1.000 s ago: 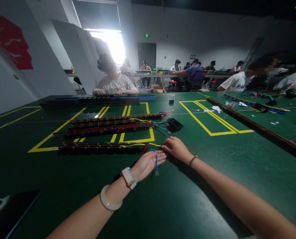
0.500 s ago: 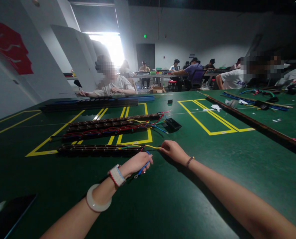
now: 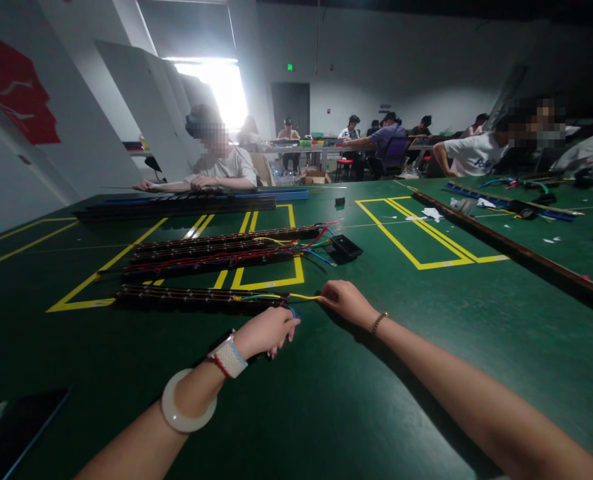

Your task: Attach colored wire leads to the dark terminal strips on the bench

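A long black strip assembly (image 3: 176, 297) lies on the green table, with coloured wires coming out of its right end. At the tip of the yellow wire (image 3: 304, 297), which is stretched to the right, my right hand (image 3: 345, 301) is closed in a pinch. My left hand (image 3: 269, 330) is closed around the blue wire (image 3: 293, 312) just below the strip's right end; most of that wire is hidden by the fingers. A green wire (image 3: 259, 295) runs along the strip's top. Behind it, more black strips (image 3: 201, 257) lie side by side with red, yellow and blue wires.
A small black tray (image 3: 345, 248) sits beyond my right hand. A long brown strip (image 3: 506, 243) crosses the table's right side, near white paper scraps (image 3: 431, 213). A dark flat panel (image 3: 31, 420) lies at the lower left. Across the table sits a person (image 3: 221, 167).
My left hand has shifted slightly left, and the blue wire's ring end that stuck out below it is now out of sight. My right hand stays on the yellow wire.
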`<state>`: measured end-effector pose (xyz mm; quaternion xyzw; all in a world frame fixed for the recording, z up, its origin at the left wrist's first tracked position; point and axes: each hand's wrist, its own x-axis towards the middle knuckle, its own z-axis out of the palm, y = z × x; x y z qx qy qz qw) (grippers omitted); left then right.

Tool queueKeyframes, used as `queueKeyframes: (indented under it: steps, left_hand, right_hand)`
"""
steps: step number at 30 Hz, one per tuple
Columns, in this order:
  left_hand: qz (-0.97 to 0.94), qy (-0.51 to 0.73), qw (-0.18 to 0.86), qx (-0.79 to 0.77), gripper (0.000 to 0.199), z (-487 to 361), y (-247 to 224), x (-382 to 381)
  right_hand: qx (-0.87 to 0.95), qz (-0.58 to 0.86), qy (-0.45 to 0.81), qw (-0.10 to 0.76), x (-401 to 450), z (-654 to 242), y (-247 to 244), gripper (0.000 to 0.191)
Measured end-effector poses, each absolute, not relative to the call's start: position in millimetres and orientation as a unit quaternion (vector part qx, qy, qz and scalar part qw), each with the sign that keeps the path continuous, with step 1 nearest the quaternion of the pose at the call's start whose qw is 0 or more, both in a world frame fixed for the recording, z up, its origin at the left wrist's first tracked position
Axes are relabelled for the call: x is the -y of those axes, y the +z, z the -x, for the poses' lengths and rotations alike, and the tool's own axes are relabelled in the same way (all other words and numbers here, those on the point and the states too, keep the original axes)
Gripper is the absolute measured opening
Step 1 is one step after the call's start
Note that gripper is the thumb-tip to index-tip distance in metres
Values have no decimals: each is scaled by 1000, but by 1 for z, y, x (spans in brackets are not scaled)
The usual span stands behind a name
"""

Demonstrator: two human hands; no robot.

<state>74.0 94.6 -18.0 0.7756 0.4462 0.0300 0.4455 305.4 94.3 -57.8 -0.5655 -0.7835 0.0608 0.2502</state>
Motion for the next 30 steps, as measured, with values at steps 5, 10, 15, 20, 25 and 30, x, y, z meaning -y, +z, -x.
queueKeyframes:
  steps: [5,10,15,20,25,30]
  left_hand:
    - [-684,22,566,-459,67,-61,-8,-109]
    - [-607,74,622,-489,67,-44,-9,-126]
    - [-514,109,692,-494,54,-45,-15,-131]
    - [-497,163,696,-492,47,-55,-22,-127]
    - [-659,192,500,-528,48,-66,-17,-114]
    - [-886,128,42,-444,41,-76,-16,-96]
  right_hand:
    - [789,556,62,252,-94,-306,-58,21]
    - [789,559,61,248,-93,-306,-59,21]
    - [789,560,58,245,-94,-306,-59,22]
    - [790,560,63,241,-93,-306,-59,22]
    - [794,553,59,247,-92,-306,-58,23]
    - [795,549,63,251,-93,-306,-58,22]
